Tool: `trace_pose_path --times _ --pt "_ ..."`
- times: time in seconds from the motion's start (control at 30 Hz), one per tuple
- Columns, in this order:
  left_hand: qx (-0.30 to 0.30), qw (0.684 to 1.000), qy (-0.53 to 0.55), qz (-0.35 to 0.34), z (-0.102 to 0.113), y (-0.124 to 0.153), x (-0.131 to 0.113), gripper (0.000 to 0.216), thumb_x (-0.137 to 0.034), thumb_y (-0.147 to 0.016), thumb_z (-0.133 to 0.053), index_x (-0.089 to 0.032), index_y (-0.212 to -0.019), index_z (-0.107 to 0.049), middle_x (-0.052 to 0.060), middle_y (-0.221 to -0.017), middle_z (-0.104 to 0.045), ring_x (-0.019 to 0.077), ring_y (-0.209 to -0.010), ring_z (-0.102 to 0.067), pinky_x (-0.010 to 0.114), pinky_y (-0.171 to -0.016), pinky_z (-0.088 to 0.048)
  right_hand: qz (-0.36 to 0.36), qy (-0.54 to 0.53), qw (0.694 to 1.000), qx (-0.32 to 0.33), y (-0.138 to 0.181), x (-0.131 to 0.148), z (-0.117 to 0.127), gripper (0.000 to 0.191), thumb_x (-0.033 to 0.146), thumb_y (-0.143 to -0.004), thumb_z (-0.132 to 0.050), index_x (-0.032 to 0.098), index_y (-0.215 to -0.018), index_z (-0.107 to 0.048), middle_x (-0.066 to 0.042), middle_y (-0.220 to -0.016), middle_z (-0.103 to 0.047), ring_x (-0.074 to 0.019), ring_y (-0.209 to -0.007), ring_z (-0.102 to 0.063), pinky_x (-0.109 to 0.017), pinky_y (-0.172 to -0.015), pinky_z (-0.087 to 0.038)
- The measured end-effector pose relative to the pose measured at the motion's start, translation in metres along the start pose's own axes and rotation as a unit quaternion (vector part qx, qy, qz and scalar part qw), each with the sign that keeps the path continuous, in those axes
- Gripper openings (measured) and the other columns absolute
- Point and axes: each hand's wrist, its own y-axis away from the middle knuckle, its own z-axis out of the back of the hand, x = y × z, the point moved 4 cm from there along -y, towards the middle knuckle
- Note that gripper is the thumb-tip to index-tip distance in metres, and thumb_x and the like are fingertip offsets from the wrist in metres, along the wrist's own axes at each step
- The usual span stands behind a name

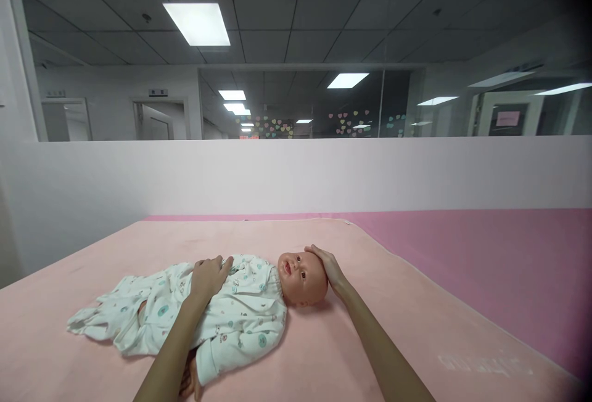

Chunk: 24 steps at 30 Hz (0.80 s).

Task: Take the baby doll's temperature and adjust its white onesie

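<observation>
Right hand [330, 267] touches doll's head [303, 288] (bald)

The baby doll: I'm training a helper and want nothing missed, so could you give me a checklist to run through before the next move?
1. Baby doll on its back on the peach sheet: ok, face up.
2. Right hand in contact with the head: ok, it rests against the crown.
3. Left hand on the body: ok, it lies over the front of the patterned outfit.
4. Outfit covering the lower body: not ok, a bare patch shows through a gap.
5. Outfit smooth underneath: cannot tell, the doll's back is hidden.
</observation>
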Motion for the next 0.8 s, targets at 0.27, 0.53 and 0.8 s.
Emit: trace_pose_path --times 0.27,0.53,0.8 --pt "0.013 0.999 0.029 0.016 0.002 0.001 0.001 0.035 -0.021 -0.084 -0.026 -0.028 -0.112 -0.045 0.006 -0.093 -0.058 0.0203 -0.081 -0.054 0.037 -0.077 -0.032 -0.024 0.0 0.999 0.046 0.003 -0.002 -0.003 0.043 0.053 -0.065 -0.058 0.013 -0.08 -0.066 -0.006 -0.084 -0.068 -0.022 -0.083 -0.06 -0.031 -0.078 -0.043" --pt "0.011 1.0 0.016 0.01 0.001 0.001 0.0 0.038 -0.017 -0.082 -0.027 -0.026 -0.115 -0.044 0.009 -0.096 -0.057 0.022 -0.082 -0.054 0.038 -0.076 -0.032 -0.001 0.002 1.0 -0.025 0.002 0.003 0.0 0.038 0.048 -0.062 -0.063 0.016 -0.082 -0.067 -0.003 -0.088 -0.067 -0.021 -0.089 -0.058 -0.03 -0.082 -0.041" --pt "0.013 0.997 0.074 0.029 0.003 0.001 0.001 0.035 -0.027 -0.085 -0.025 -0.024 -0.111 -0.049 0.008 -0.095 -0.06 0.0239 -0.086 -0.055 0.04 -0.08 -0.031 -0.043 -0.012 0.998 0.052 0.006 0.001 -0.008 0.043 0.053 -0.068 -0.056 0.015 -0.085 -0.066 -0.006 -0.088 -0.067 -0.0222 -0.088 -0.06 -0.032 -0.083 -0.042"
